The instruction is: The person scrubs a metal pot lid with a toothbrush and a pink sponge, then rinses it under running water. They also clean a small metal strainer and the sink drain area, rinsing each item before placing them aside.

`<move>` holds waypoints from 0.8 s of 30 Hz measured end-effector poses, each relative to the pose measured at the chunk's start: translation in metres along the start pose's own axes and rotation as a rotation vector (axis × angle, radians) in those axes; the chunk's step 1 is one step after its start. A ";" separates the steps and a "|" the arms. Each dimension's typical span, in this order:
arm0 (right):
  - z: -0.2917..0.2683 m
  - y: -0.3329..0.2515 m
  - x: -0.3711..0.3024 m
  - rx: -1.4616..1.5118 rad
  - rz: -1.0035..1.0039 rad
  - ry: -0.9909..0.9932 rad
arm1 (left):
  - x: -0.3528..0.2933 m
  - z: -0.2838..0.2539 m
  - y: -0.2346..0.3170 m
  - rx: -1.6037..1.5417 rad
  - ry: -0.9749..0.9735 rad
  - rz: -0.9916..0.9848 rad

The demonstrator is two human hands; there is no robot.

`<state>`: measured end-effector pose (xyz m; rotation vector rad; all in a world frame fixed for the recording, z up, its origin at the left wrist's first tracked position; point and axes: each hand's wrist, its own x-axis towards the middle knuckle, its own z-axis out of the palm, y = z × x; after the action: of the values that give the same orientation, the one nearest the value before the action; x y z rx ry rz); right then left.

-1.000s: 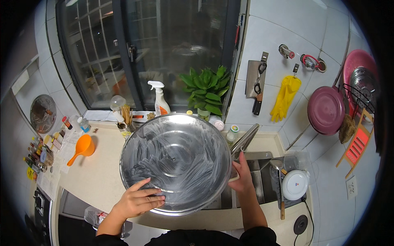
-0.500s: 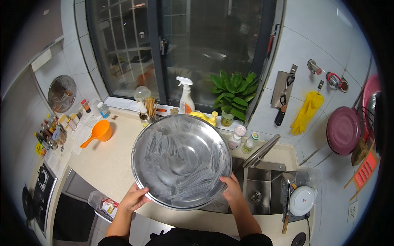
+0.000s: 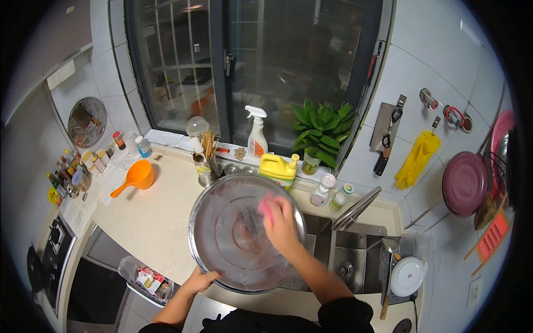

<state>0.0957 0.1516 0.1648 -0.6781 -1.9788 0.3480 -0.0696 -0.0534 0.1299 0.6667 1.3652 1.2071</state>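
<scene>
A large round steel basin (image 3: 239,255) hangs over the counter's front edge and the left part of the sink. Concentric rings show on its upward face, which is smeared with a thin whitish film. My left hand (image 3: 201,280) grips the rim at the lower left, thumb on top and the other fingers hidden below. In my right hand (image 3: 282,226) is a pink sponge or cloth (image 3: 268,208), pressed to the basin's upper right; motion blurs it, so I cannot tell which.
Behind the basin stand a yellow jug-shaped bottle (image 3: 279,168), a white spray bottle (image 3: 256,133) and a potted plant (image 3: 323,130). To the right are the sink (image 3: 350,255) with its faucet (image 3: 358,208) and a white plate (image 3: 408,273). An orange ladle (image 3: 139,176) lies left on the counter (image 3: 122,213).
My right hand has left the rim and now works on the basin with something pink. The basin appears turned over; thick white streaks have given way to a ringed, thinly filmed face.
</scene>
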 end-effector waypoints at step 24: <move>0.023 -0.029 0.030 0.140 -0.171 -0.046 | 0.026 0.040 -0.024 0.194 -0.190 0.342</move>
<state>0.0556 0.1468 0.1896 -0.4118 -2.0187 0.3962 -0.0305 -0.0262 0.1047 1.1601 1.2496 1.2480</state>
